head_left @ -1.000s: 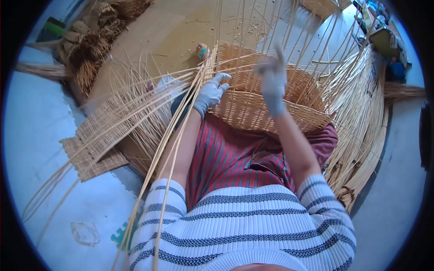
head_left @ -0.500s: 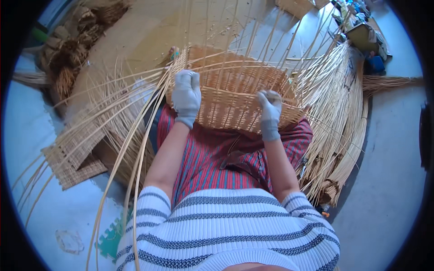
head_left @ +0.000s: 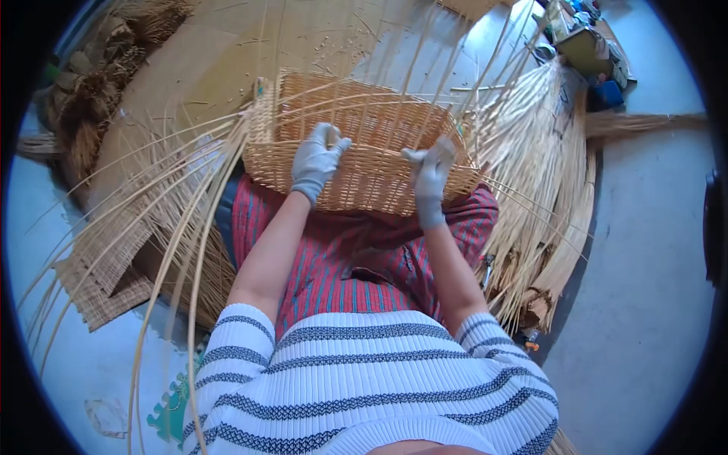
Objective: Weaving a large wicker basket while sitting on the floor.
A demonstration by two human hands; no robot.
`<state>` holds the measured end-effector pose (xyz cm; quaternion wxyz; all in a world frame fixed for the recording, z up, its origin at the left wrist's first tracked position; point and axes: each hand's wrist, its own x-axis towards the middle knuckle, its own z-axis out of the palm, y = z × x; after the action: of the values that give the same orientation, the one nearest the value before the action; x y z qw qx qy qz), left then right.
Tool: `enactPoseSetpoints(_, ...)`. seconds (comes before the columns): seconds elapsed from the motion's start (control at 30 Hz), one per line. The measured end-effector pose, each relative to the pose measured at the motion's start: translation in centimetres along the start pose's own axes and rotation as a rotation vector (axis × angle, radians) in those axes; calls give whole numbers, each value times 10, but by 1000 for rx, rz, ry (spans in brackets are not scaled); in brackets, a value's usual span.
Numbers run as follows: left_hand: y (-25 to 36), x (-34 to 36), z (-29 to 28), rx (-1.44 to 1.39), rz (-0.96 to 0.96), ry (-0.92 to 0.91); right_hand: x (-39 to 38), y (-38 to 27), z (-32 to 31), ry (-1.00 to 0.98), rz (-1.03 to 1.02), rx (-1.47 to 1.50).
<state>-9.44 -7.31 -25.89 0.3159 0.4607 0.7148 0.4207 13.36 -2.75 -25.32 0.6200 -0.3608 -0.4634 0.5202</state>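
A half-woven wicker basket [head_left: 364,189] rests across my lap on the striped red cloth, its opening upward. My left hand [head_left: 312,165], in a pale grey work glove, closes over the near rim left of the middle. Further right along that rim is my right hand [head_left: 432,178], gloved the same way, its thumb held out to the left, apart from the raised fingers. Tall upright stakes [head_left: 413,64] rise from the basket past both hands. Long loose strands [head_left: 178,227] fan out from its left corner toward the lower left.
A big bundle of pale canes [head_left: 531,182] lies to the right. Woven mat pieces [head_left: 102,262] and more loose canes are on the left, with dark brown fibre bundles [head_left: 91,98] behind. A blue container [head_left: 607,94] stands at the far right; a green foam mat piece [head_left: 171,413] lies lower left.
The basket and both hands have shifted left in view. My left hand has moved rightward along the rim. The right hand's fingers have loosened and its thumb has spread out.
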Motion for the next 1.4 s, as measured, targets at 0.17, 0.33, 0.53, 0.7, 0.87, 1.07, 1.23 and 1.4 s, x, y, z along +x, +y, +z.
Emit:
enactPoseSetpoints(0.17,66,-17,22,-67,282,153,-32,-17,-88,228,299,17)
enactPoseSetpoints(0.33,55,9,80,0,-98,-475,44,-30,-27,102,-141,-275)
enactPoseSetpoints(0.53,74,3,71,39,-228,-407,94,-44,-8,-85,-448,-520)
enactPoseSetpoints(0.7,78,-32,83,38,145,102,-15,-49,-125,297,284,-66)
enactPoseSetpoints(0.87,112,-58,126,527,565,-251,41,-72,-101,242,-77,-338)
enactPoseSetpoints(1.07,109,-44,170,844,574,-218,127,-70,-135,-173,-548,-756)
enactPoseSetpoints(1.23,110,-50,164,870,574,-251,-18,-69,-179,531,224,-308)
enactPoseSetpoints(1.4,96,-58,104,87,458,-391,-12,-69,-92,193,284,-234)
